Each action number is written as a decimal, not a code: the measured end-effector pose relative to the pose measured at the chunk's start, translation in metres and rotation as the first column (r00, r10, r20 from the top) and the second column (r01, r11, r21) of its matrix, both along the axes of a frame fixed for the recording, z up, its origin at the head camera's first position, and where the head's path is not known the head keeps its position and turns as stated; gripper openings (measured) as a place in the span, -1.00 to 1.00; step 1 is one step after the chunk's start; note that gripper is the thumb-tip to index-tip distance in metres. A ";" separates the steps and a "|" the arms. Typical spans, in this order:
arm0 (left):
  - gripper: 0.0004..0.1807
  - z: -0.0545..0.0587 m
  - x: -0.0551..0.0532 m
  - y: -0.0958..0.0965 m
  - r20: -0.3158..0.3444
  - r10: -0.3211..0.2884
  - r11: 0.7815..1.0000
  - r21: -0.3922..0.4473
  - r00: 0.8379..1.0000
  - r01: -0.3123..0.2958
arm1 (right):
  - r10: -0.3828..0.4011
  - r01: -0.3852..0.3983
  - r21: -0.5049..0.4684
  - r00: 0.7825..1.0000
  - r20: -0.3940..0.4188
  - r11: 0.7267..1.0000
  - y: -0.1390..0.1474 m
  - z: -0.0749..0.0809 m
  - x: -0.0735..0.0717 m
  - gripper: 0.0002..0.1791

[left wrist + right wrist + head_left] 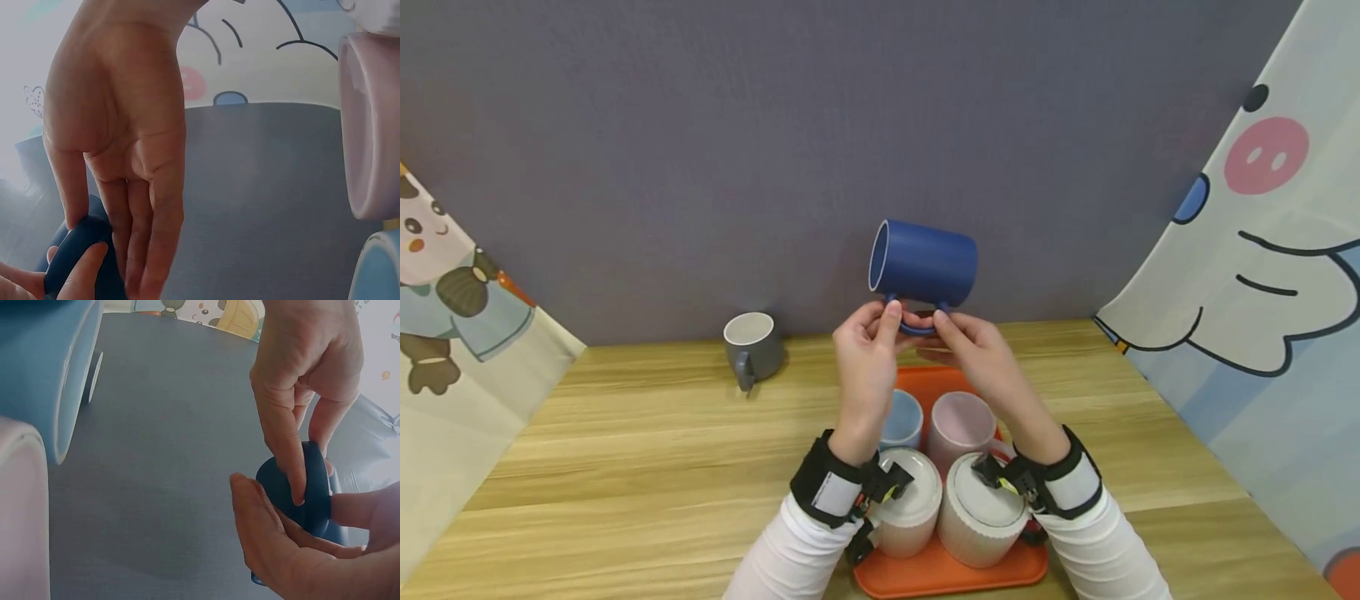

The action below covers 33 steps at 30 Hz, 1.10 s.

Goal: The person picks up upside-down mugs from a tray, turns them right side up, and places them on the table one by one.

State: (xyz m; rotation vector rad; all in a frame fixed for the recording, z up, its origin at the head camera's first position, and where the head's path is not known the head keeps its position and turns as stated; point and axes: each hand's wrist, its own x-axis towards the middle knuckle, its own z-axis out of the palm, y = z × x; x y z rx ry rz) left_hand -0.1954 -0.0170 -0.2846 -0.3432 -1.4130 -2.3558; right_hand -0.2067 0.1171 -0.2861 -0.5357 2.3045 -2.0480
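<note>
Both hands hold a dark blue mug [925, 260] in front of the back wall. It lies on its side in the air, rim toward the left and handle pointing down. The left hand [867, 346] pinches the handle near the rim end, and the right hand [981, 358] pinches it near the base end. In the left wrist view, the right hand [125, 106] reaches in from above and the left thumb [81, 272] is on the handle. In the right wrist view, left-hand fingers [284, 434] pass at the handle, above the right hand [306, 565].
Below the hands, an orange tray [951, 583] carries a light blue mug [901, 421], a pink mug [961, 425] and two white ribbed cups [910, 504], seemingly upside down. A grey mug [756, 350] stands upright on the wooden table [647, 467], left by the wall [737, 167].
</note>
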 end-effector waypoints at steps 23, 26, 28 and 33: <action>-0.74 -0.005 -0.002 -0.001 -0.004 0.091 0.974 -0.208 0.996 -0.090 | 0.011 -0.001 -0.184 0.999 0.053 0.983 0.003 -0.001 -0.001 -0.51; -0.76 -0.005 -0.003 -0.004 -0.010 0.169 0.929 -0.332 0.986 -0.163 | 0.012 -0.001 -0.197 0.998 0.056 0.980 0.004 -0.001 -0.001 -0.51; -0.77 -0.005 -0.003 -0.005 -0.021 0.209 0.897 -0.394 0.978 -0.200 | 0.012 0.000 -0.205 0.998 0.057 0.979 0.004 -0.001 -0.001 -0.51; -0.75 -0.006 -0.004 -0.005 -0.028 0.232 0.866 -0.449 0.972 -0.220 | 0.022 -0.004 -0.259 0.997 0.068 0.966 0.004 0.000 0.000 -0.54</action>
